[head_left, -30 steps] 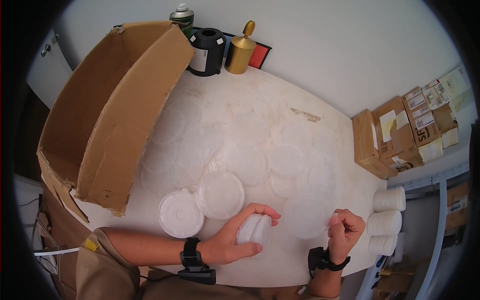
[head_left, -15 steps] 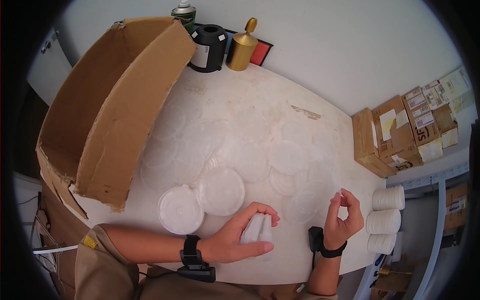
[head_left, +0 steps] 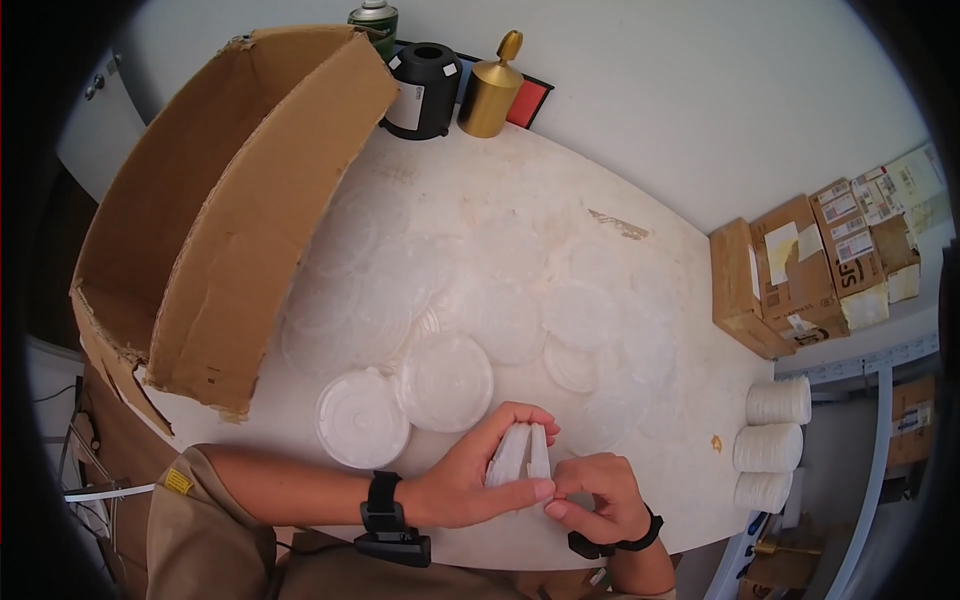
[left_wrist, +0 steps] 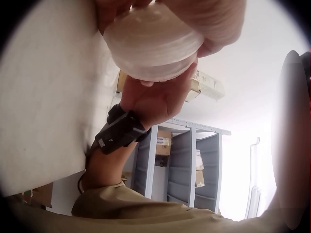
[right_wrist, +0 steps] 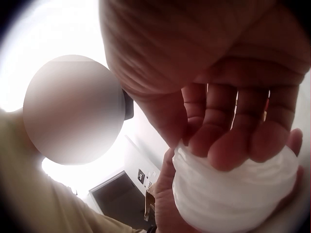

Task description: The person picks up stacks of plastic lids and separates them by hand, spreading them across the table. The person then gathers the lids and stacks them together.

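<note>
My left hand (head_left: 455, 490) holds a small stack of translucent plastic lids (head_left: 515, 455) on edge, fingers over the top and thumb along the near side. A wedge-shaped gap splits the stack in the head view. At its right side, my right hand (head_left: 605, 500) pinches the rim of a lid with thumb and index finger. Seen from the right wrist, the curled fingertips (right_wrist: 228, 153) overlap the stacked rims. Two round white lids (head_left: 446, 382) lie on the table left of the hands. Many thin clear lids (head_left: 505, 320) spread overlapping beyond them.
A long open cardboard box (head_left: 270, 210) stands on the left. At the back are a black canister (head_left: 424, 95), a gold lidded canister (head_left: 490, 95) and a spray can (head_left: 374, 25). White lid stacks (head_left: 768, 448) line the right edge, with taped cartons (head_left: 790, 260) behind them.
My right hand was out to the right over the table, beside a clear lid. It rose slightly, then came left to the stack. The left hand keeps its hold; the stack's gap has widened.
</note>
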Demonstrator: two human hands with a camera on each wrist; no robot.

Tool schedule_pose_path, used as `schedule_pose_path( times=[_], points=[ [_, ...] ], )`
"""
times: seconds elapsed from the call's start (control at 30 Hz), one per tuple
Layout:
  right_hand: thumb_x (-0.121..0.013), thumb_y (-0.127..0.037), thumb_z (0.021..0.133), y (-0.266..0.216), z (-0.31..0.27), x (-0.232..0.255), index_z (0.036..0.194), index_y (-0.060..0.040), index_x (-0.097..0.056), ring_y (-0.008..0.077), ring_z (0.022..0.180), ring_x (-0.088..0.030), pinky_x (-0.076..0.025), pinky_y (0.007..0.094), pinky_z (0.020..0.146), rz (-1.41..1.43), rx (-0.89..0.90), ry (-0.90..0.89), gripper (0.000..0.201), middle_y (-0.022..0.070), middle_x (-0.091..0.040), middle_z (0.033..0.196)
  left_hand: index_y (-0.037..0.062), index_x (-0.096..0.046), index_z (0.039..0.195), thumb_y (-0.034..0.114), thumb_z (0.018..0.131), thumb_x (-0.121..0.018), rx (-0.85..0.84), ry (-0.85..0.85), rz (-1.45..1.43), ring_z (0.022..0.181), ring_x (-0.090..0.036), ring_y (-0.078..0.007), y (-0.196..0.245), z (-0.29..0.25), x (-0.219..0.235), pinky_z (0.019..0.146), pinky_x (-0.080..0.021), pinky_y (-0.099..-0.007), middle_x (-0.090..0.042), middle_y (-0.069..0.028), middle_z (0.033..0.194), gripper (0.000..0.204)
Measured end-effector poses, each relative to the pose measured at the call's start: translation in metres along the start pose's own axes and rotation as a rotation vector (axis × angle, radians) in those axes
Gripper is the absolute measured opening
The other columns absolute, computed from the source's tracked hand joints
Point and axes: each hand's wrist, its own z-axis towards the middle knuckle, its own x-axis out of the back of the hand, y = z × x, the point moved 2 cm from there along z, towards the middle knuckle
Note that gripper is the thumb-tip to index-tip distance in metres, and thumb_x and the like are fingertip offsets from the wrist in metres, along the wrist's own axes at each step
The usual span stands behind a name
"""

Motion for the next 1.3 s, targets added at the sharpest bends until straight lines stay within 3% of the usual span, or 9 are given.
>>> schedule_pose_path(
  times=[0.1, 0.2, 0.5, 0.57, 0.7, 0.8, 0.9, 0.97, 1.3],
  points=[
    [-0.071, -0.003, 0.086, 0.006, -0.007, 0.001, 0.083, -0.0009, -0.063, 0.0199, 0.059, -0.057, -0.044, 0.0291, 0.056, 0.15, -0.128, -0.038, 0.008, 0.0059, -0.062, 0.071, 0.0061, -0.043, 0.138, 0.016, 0.094, -0.073, 0.007, 0.007, -0.011, 0.114, -0.05, -0.0129, 0.001, -0.001, 0.001, 0.098, -0.043, -0.0299, -0.052, -0.0062, 0.123, 0.055],
    [-0.07, -0.004, 0.086, 0.012, -0.013, 0.003, 0.083, 0.0003, -0.062, 0.0174, 0.062, -0.056, -0.043, 0.0278, 0.059, 0.288, -0.19, 0.12, 0.009, 0.0071, -0.061, 0.073, 0.0059, -0.043, 0.139, 0.014, 0.094, -0.071, 0.07, 0.012, -0.094, 0.114, -0.05, -0.0129, 0.002, -0.003, 0.001, 0.099, -0.042, -0.0302, -0.052, -0.006, 0.124, 0.054],
    [-0.074, -0.011, 0.088, 0.016, -0.031, 0.043, 0.086, -0.0006, -0.058, 0.0093, 0.064, -0.048, -0.043, 0.0245, 0.064, 0.199, -0.111, 0.942, 0.02, 0.0013, -0.056, 0.073, 0.0055, -0.042, 0.142, 0.01, 0.09, -0.071, 0.084, -0.03, -0.093, 0.13, -0.05, -0.0182, 0.0, -0.002, 0.004, 0.111, -0.039, -0.0366, -0.053, -0.0093, 0.136, 0.06],
    [-0.077, -0.012, 0.087, 0.017, -0.027, 0.047, 0.092, 0.0002, -0.058, 0.0092, 0.063, -0.049, -0.043, 0.0236, 0.063, -0.436, -0.093, 1.039, 0.023, 0.0018, -0.057, 0.074, 0.0061, -0.043, 0.141, 0.009, 0.09, -0.072, 0.1, -0.029, -0.072, 0.129, -0.049, -0.0179, 0.002, -0.002, 0.003, 0.11, -0.039, -0.0364, -0.053, -0.0087, 0.135, 0.06],
    [-0.077, -0.009, 0.082, 0.013, -0.016, 0.034, 0.092, -0.0005, -0.062, 0.0122, 0.059, -0.056, -0.044, 0.024, 0.062, -0.446, -0.018, 0.796, 0.021, 0.0044, -0.06, 0.072, 0.0062, -0.044, 0.141, 0.011, 0.09, -0.074, 0.088, -0.031, -0.029, 0.128, -0.05, -0.0174, 0.001, -0.001, 0.002, 0.109, -0.04, -0.0362, -0.054, -0.0084, 0.134, 0.06],
    [-0.084, -0.014, 0.077, -0.007, 0.004, 0.011, 0.086, -0.0038, -0.066, 0.0175, 0.056, -0.061, -0.044, 0.0282, 0.049, -0.211, 0.043, 0.099, 0.022, 0.005, -0.062, 0.07, 0.0061, -0.044, 0.141, 0.013, 0.091, -0.075, 0.079, -0.013, -0.048, 0.127, -0.051, -0.0171, -0.001, -0.002, 0.002, 0.108, -0.041, -0.0358, -0.054, -0.0082, 0.134, 0.059],
    [-0.081, -0.01, 0.081, -0.005, 0.003, -0.007, 0.081, -0.004, -0.063, 0.0185, 0.055, -0.06, -0.043, 0.0293, 0.049, -0.145, 0.06, 0.029, 0.019, 0.0046, -0.062, 0.07, 0.006, -0.044, 0.141, 0.014, 0.091, -0.075, 0.092, -0.01, -0.043, 0.125, -0.051, -0.017, -0.003, -0.002, 0.001, 0.107, -0.042, -0.0355, -0.053, -0.0082, 0.134, 0.059],
    [-0.079, -0.007, 0.082, -0.006, 0.005, -0.009, 0.081, -0.0038, -0.062, 0.0191, 0.055, -0.059, -0.043, 0.03, 0.049, -0.118, 0.055, 0.025, 0.017, 0.0047, -0.062, 0.07, 0.0064, -0.045, 0.137, 0.022, 0.094, -0.074, 0.003, 0.021, -0.011, 0.107, -0.051, -0.0123, -0.002, 0.0, -0.001, 0.094, -0.044, -0.0289, -0.052, -0.0042, 0.12, 0.054],
    [-0.068, -0.003, 0.087, 0.002, -0.004, 0.0, 0.084, -0.002, -0.062, 0.025, 0.061, -0.058, -0.043, 0.033, 0.056, 0.21, -0.093, -0.009, 0.007, 0.0078, -0.062, 0.074, 0.0066, -0.044, 0.139, 0.023, 0.098, -0.067, 0.126, 0.007, -0.155, 0.107, -0.049, -0.0117, 0.0, -0.005, 0.002, 0.094, -0.043, -0.0281, -0.05, -0.0045, 0.122, 0.049]
  ],
)
